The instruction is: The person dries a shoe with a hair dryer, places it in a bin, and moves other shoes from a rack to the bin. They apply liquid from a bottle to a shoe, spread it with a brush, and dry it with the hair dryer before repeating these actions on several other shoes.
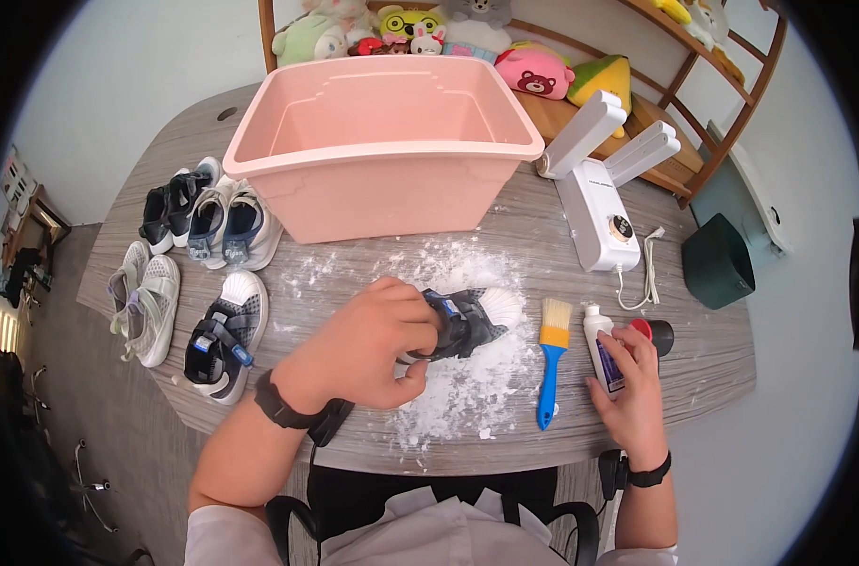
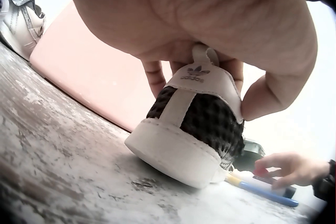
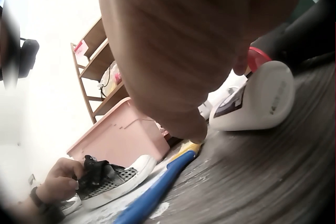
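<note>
Presently I observe left hand (image 1: 382, 335) pinching shoe (image 1: 479, 321); right hand (image 1: 632, 391), loosely spread, over bottle (image 1: 597, 338) at shoe's three o'clock.

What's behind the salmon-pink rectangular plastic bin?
Behind the bin: a brown wooden shelf unit and soft plush toys, including a pale-green one and a grey one. Not visible: the tabletop right behind it and the toys' lower parts.
</note>
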`<action>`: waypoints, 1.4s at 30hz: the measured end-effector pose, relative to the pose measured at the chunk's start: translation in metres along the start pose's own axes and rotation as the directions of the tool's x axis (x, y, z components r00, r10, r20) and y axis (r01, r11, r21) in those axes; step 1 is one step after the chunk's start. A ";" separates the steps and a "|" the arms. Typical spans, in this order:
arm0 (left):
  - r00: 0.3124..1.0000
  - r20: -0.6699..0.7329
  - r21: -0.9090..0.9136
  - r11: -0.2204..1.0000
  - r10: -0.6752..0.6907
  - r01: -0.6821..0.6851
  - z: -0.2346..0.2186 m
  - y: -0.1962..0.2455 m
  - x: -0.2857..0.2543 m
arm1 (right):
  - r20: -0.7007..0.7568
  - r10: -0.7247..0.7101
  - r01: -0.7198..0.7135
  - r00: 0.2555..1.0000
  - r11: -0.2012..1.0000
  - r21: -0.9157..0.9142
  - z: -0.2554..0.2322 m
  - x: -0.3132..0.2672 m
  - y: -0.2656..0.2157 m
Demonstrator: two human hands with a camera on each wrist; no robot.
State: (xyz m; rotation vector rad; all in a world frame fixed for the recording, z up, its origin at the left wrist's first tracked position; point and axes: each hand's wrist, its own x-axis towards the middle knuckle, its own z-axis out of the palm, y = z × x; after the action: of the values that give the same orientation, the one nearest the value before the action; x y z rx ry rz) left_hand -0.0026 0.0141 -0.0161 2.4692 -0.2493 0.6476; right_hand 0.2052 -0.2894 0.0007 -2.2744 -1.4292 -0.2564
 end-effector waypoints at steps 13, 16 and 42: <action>1.000 -0.006 -0.005 1.000 0.007 -0.007 0.001 -0.001 0.000 | -0.009 0.318 -0.315 0.948 0.944 0.103 -0.066 0.001 0.013; 1.000 -0.004 0.002 1.000 0.004 -0.004 0.001 0.000 -0.001 | -0.047 0.299 -0.293 0.953 0.950 0.107 -0.067 0.016 -0.002; 0.936 0.081 -0.516 0.790 -0.341 0.332 0.010 -0.021 -0.008 | -0.200 -0.039 0.166 0.979 0.721 0.673 0.000 0.068 -0.012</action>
State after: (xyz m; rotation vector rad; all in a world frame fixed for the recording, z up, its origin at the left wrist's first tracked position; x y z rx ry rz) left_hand 0.0012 0.0260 -0.0371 1.9080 0.0303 0.3779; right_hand 0.2250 -0.2298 0.0297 -1.5218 -1.2759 0.0531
